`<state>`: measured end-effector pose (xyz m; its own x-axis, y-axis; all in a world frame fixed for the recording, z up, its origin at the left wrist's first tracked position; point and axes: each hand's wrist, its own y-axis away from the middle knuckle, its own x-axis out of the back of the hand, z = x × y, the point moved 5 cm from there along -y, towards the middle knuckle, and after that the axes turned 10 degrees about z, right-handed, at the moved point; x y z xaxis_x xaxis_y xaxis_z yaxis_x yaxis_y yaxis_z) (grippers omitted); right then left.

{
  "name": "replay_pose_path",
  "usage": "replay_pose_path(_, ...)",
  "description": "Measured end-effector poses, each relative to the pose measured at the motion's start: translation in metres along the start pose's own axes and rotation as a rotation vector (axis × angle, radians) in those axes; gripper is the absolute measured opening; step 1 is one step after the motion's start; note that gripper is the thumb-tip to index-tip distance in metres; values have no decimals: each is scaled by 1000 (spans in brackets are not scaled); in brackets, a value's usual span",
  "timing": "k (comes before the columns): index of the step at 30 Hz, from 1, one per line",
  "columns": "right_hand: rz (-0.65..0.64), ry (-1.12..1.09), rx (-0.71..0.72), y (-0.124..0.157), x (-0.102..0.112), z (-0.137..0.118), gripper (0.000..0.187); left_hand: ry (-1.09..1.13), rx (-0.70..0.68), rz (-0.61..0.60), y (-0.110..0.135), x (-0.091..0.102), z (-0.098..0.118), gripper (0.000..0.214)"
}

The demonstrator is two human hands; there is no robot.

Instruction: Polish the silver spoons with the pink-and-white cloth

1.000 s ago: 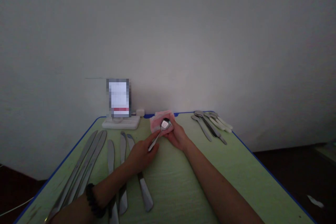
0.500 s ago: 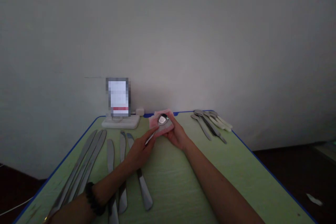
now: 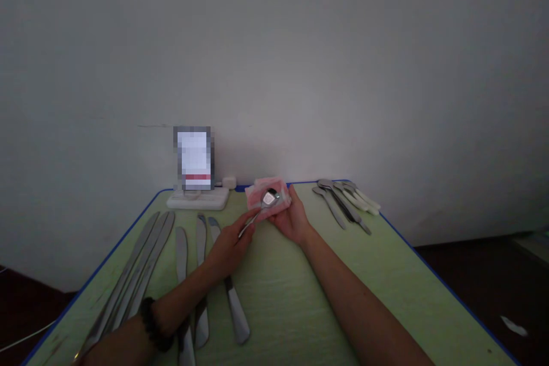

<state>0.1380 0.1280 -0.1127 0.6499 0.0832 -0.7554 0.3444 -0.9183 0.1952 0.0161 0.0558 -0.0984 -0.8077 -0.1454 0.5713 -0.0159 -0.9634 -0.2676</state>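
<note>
My left hand (image 3: 230,245) is closed round the handle of a shiny metal spoon (image 3: 269,198), whose bowl points away from me. Behind the bowl lies a pink and white cloth (image 3: 253,197), held up from below by my right hand (image 3: 295,220). The right thumb rises at the cloth's right edge, and the other fingers are partly hidden under it. Under and beside my left forearm are several table knives, among them one with its handle (image 3: 237,311) toward me.
Three long knives (image 3: 132,263) lie along the table's left side. Several spoons (image 3: 332,197), some white-handled, lie at the back right. A blurred lit screen (image 3: 195,157) stands on a white base (image 3: 198,199) at the back left. The green table (image 3: 291,309) has a blue edge, with a wall behind.
The right thumb has lifted off the spoon's side to the cloth's edge, and the cloth is spread flatter and slightly further right. The left hand keeps its hold on the spoon.
</note>
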Motion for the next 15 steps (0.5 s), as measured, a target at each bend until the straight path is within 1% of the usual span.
replay_pose_path(3,-16,78,-2,0,-2,3,38,23,10,41,-1,2,-1,46)
replay_pose_path(8,61,109,23,-4,4,8,19,40,-26,41,-2,0,0,45)
replay_pose_path(12,73,121,66,-4,7,7,16,6,-23,-3,-1,-1,0,43)
replay_pose_path(15,82,135,78,-4,8,6,14,-5,-19,-15,-1,-1,1,42)
